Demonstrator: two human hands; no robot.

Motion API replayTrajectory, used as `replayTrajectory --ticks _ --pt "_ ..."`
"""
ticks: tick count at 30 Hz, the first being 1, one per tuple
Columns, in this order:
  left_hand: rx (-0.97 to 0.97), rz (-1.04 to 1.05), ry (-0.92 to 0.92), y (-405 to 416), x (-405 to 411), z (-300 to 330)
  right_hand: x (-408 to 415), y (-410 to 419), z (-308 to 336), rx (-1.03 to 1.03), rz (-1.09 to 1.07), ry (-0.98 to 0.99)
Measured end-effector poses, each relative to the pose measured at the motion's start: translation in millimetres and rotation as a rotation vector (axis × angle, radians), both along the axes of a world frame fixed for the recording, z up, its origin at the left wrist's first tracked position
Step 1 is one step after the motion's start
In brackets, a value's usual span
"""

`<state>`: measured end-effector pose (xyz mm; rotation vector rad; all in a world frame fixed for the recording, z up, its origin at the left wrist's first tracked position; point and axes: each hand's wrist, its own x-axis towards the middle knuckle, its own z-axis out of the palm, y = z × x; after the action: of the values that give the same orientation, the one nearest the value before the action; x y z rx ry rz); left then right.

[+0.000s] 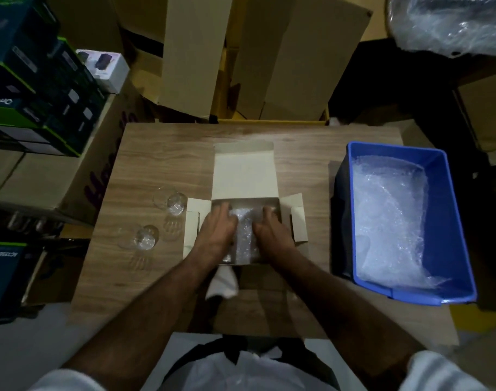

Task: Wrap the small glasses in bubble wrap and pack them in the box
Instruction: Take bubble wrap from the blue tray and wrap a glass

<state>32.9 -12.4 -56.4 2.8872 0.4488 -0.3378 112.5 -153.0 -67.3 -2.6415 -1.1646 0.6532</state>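
One box (245,176) sits open at the middle of the table (156,153), its lid flap standing toward 12 o'clock and two side flaps spread to 3 and 9. Inside lies one bundle (244,235) of bubble wrap, its long axis running 12 to 6, between the two hands. The left hand (217,231) reaches into the box from 7 o'clock, fingers fairly straight and pressing on the bundle's left side; the right hand (270,231) comes in from 5 o'clock, fingers curved over the bundle's right side. Whether either hand truly grasps the wrap cannot be told

Two bare glasses (172,203) stand on the table at 9 o'clock of the box, one (145,237) nearer the person, both apart from it and from each other; which way they point is too blurred to read

One blue bin (444,221) at 3 o'clock holds loose bubble wrap (387,221). A stack of dark green-edged cartons (38,100) rises at 10 o'clock; their print is mirrored and unreadable. One white carton (107,69) sits beside them
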Motion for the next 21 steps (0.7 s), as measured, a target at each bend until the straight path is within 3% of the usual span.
replayTrajectory --ticks 3,9,14,21 --pt "0.062 -0.032 -0.041 2.8 -3.1 1.2 -1.8 -2.8 -1.4 0.106 -0.101 -0.098" --pt "0.204 -0.174 0.192 -1.5 1.5 -6.2 2.6 -3.3 -14.0 -0.091 0.162 -0.05" --pt "0.304 -0.238 0.271 -4.6 2.5 -18.0 4.7 0.0 -16.8 -0.128 0.161 -0.028" --pt "0.245 -0.313 0.221 7.1 -5.8 -10.3 -10.9 -0.7 -9.1 -0.157 0.157 -0.018"
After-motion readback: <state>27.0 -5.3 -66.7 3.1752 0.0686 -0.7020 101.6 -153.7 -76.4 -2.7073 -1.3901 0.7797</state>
